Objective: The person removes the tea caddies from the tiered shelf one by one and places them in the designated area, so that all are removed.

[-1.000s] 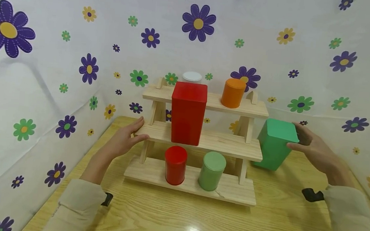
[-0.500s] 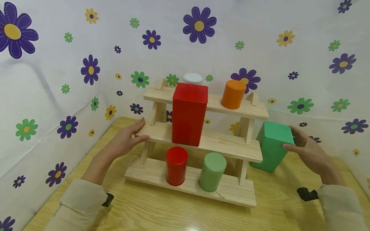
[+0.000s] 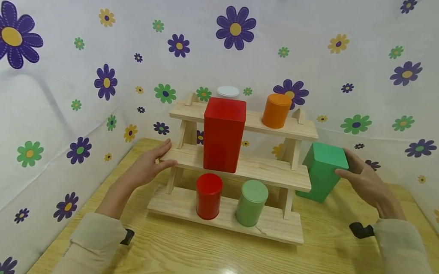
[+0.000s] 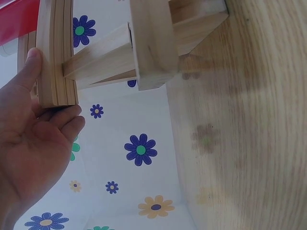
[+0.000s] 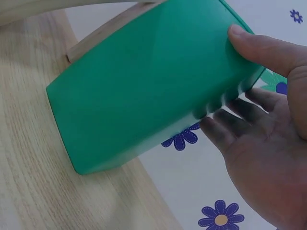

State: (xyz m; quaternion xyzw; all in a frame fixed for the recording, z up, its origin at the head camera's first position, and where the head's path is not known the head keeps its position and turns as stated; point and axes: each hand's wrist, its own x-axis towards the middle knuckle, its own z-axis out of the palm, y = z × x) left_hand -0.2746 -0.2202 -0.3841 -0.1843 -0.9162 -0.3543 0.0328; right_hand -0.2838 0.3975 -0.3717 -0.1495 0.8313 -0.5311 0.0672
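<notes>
A three-tier wooden display shelf [image 3: 263, 169] stands on the table. My left hand [image 3: 148, 163] grips the left end of its middle board, thumb on the upper face and fingers curled around the end in the left wrist view [image 4: 43, 139]. At the shelf's right side is a tall green rectangular tin [image 3: 319, 175]. My right hand [image 3: 367, 178] holds it near the top, with the thumb [image 5: 261, 48] on one face and the fingers [image 5: 230, 122] along the adjoining side. The tin's base is at the tabletop; whether it bears fully on it I cannot tell.
A tall red rectangular tin [image 3: 223, 137] stands on the middle board. The bottom board bears a round red tin [image 3: 209, 196] and a light green tin [image 3: 252, 203]. Up top are an orange tin [image 3: 276, 111] and a partly hidden white tin [image 3: 228, 91]. Flowered cloth [image 3: 132, 61] encloses the table.
My right hand and the green tin have shifted slightly left, closer to the shelf's right side. The left hand keeps its grip and the other tins have stayed in place.
</notes>
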